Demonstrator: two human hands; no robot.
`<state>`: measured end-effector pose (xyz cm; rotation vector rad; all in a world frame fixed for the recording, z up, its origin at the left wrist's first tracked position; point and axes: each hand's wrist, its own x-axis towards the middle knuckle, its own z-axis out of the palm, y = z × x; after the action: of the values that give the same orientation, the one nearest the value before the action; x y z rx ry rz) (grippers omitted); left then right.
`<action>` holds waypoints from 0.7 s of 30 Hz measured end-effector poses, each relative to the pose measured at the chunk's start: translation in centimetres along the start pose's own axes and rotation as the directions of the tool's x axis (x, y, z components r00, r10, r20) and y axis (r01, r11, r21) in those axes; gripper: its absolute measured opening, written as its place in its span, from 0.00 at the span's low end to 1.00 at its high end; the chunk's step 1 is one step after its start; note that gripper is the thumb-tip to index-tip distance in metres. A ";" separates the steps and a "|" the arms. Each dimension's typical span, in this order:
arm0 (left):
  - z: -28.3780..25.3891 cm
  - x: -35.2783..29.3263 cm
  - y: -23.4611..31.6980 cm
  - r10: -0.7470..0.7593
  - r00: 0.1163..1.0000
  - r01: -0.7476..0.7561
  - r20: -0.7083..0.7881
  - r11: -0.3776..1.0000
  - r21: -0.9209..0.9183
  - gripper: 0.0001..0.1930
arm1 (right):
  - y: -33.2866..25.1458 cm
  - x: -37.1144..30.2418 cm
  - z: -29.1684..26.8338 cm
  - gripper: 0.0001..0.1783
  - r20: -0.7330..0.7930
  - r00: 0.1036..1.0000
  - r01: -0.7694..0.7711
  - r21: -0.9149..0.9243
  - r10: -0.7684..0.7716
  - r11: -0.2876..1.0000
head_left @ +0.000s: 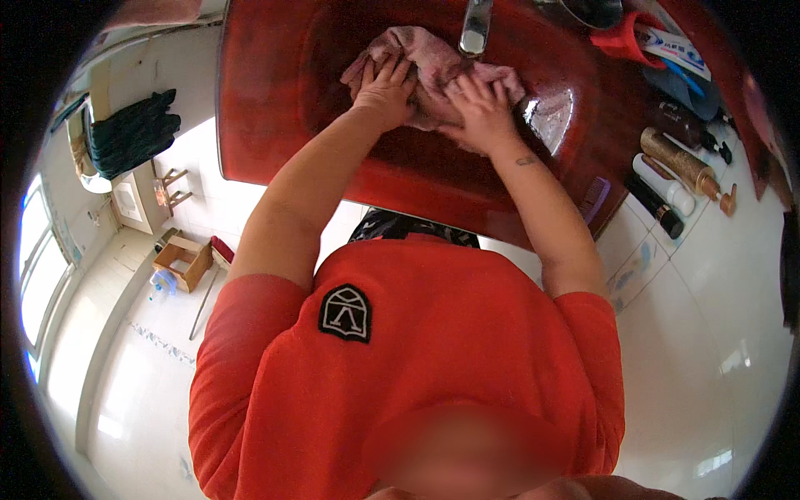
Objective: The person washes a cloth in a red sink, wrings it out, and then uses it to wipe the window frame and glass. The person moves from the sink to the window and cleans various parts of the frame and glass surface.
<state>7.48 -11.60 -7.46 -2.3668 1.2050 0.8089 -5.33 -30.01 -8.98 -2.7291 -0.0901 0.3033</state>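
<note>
Pink, darkly blotched cloth [427,67] lies bunched on the floor of a glossy dark-red basin [271,125], below a metal faucet [476,29], with a person's two bare hands set on it side by side. The left hand [385,90] rests palm down on the cloth's left part, its grip unclenched and the fingers spread across the folds. The right hand [482,110] presses on the right part, its grip likewise loose, fingers fanned out and thumb reaching toward the middle; a small dark mark shows near that wrist. Light glints off the basin just right of the right hand. A purple comb [594,198] lies near the basin's lower right edge, while a red cup [625,39] and a white tube [677,50] sit toward the upper right. Beyond them, near white tiles, are a gold-brown pump bottle [677,158], a white bottle [665,183] and a black tube [654,204]. The person wears a red shirt [467,333] bearing a black shield-shaped patch [344,313]. Far to the left, a dark green fabric [133,133] hangs near the wall, a small wooden stool [172,190] stands apart, and an open-topped brown box [196,265] sits near a pale blue plastic item [164,283]
</note>
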 end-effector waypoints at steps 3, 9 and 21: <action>2.0 -1.3 -2.3 -0.178 0.905 0.012 -0.387 0.919 -0.393 0.40 | 0.9 0.1 -0.4 0.37 -0.260 0.959 -0.173 -0.205 0.117 0.963; -1.0 -3.0 2.3 -0.179 0.884 0.179 0.432 -0.723 -0.667 0.42 | -4.5 3.6 1.3 0.31 -0.021 0.782 -0.382 0.773 0.623 0.506; 0.9 -0.5 1.4 -0.141 0.748 -0.401 -0.648 0.682 -0.612 0.14 | -10.1 3.8 -8.4 0.26 -0.462 0.886 0.253 0.544 0.034 0.800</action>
<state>5.78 -11.65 -7.94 -3.4765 1.5443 0.5482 0.08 -23.48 1.74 -2.0791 -0.0211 -0.3078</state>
